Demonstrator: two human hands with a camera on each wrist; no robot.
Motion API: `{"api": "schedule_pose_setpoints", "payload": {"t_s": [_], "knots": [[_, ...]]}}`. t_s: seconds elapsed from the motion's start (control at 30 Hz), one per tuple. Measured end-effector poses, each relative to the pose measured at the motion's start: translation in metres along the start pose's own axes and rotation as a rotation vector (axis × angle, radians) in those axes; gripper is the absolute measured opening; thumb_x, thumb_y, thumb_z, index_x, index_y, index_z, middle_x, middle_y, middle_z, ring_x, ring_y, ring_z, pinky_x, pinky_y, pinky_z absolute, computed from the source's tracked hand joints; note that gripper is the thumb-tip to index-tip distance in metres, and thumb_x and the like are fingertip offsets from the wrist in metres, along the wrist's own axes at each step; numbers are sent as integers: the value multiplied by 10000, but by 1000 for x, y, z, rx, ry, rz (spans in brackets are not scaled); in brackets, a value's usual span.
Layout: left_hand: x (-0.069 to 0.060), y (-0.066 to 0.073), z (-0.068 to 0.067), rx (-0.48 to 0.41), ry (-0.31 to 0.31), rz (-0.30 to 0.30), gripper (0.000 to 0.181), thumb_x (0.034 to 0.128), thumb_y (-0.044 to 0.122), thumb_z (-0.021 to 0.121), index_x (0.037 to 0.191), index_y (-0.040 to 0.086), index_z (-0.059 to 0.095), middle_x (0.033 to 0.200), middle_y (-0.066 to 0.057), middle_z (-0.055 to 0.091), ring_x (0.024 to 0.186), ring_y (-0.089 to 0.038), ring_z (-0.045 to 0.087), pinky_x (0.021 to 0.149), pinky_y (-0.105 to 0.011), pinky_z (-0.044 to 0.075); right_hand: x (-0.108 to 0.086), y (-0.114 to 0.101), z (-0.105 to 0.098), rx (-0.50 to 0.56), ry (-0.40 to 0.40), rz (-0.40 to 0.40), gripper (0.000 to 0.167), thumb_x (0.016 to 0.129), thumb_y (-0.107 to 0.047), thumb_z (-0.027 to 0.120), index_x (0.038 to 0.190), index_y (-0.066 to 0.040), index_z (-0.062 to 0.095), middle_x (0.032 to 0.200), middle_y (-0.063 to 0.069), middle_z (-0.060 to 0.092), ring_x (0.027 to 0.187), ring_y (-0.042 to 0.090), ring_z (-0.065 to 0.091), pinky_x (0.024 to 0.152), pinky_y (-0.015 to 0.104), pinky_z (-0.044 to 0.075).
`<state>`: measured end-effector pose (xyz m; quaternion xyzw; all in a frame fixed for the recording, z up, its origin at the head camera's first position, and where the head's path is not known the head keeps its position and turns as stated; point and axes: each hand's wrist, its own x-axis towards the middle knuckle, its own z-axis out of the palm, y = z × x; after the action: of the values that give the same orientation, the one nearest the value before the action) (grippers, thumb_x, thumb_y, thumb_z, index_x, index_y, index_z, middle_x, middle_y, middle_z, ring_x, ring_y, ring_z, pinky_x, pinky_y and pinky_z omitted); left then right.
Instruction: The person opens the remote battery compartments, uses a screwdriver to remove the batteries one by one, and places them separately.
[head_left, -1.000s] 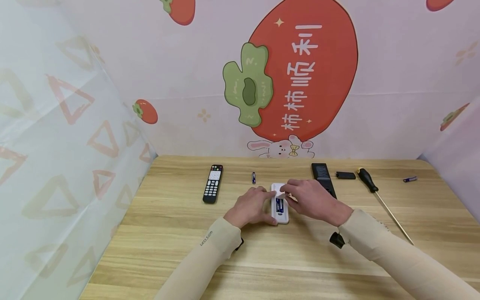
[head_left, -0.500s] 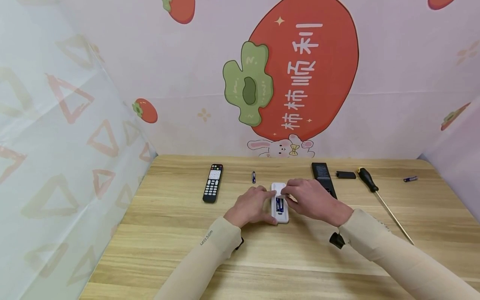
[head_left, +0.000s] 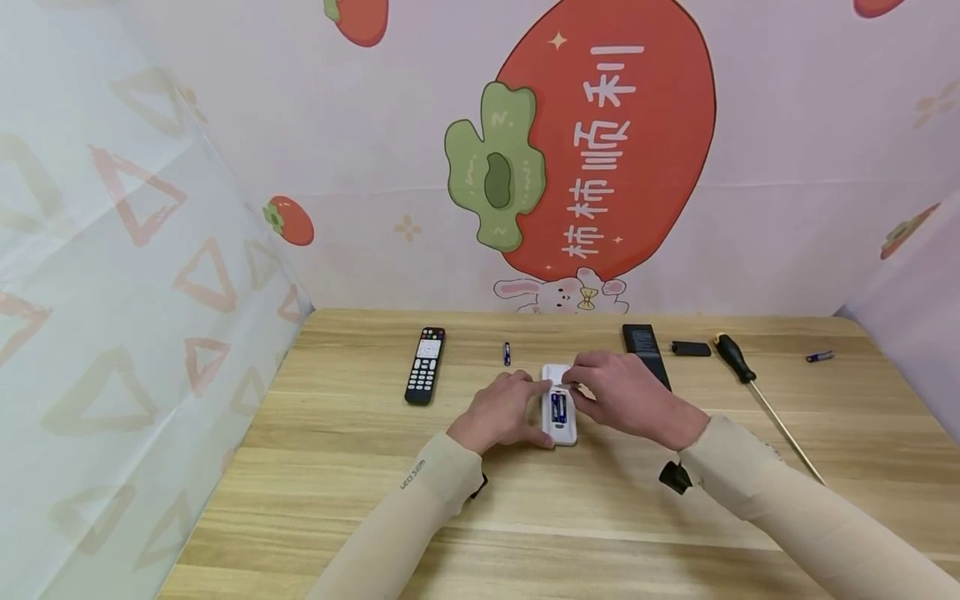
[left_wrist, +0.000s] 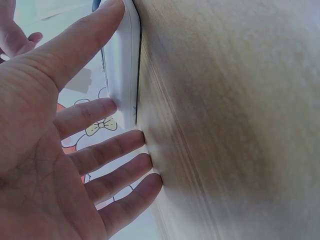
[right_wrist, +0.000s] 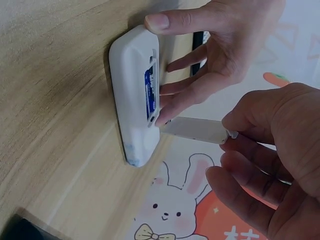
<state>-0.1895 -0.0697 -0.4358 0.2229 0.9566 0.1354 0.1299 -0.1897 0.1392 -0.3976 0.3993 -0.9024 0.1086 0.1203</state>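
White remote [head_left: 561, 435], batteries [head_left: 559, 409] showing, lies on counter [head_left: 360, 508] just right of your left hand [head_left: 501, 412], extended fingers touching it; your right hand [head_left: 624, 395] pinches white cover [right_wrist: 196, 129] near its far half.

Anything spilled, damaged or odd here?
No spill or damage visible. A loose battery lies far right, beyond the screwdriver, apart from the rest. The white remote lies open, but the right hand pinches its cover, so that looks deliberate.
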Motion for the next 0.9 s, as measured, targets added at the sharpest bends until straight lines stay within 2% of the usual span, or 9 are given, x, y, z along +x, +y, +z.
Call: {"api": "schedule_pose_setpoints", "payload": {"t_s": [0.23, 0.43, 0.63, 0.9], "knots": [[-1, 0, 0, -3, 6, 1, 902, 739, 547, 872, 1507, 230, 521, 1394, -63, 551, 1216, -249, 520, 955, -430, 503, 0, 4, -6, -12, -4, 16, 162, 845, -170, 828, 983, -93, 794, 881, 3, 698, 678, 91, 611, 585, 263, 524], [-1, 1, 0, 0, 9, -6, 901, 729, 555, 875, 1499, 236, 532, 1397, -61, 551, 1225, -251, 519, 970, -427, 495, 2, 15, -15, -16, -9, 28, 142, 859, -145, 805, 986, -83, 792, 920, 19, 719, 728, 144, 668, 636, 328, 565], [-1, 0, 0, -10, 2, -21, 902, 731, 542, 878, 1505, 247, 523, 1413, -58, 542, 1245, -255, 511, 991, -438, 486, 4, 32, -19, -24, -53, 81, 140, 870, -137, 793, 992, -68, 787, 937, 39, 723, 738, 158, 664, 648, 344, 572], [0, 0, 3, -16, 2, -30, 904, 727, 542, 880, 1506, 256, 522, 1419, -58, 541, 1246, -254, 510, 993, -443, 487, 9, 55, -16, -26, -115, 162, 142, 874, -126, 789, 999, -59, 782, 949, 67, 721, 742, 172, 656, 687, 371, 584]]}}
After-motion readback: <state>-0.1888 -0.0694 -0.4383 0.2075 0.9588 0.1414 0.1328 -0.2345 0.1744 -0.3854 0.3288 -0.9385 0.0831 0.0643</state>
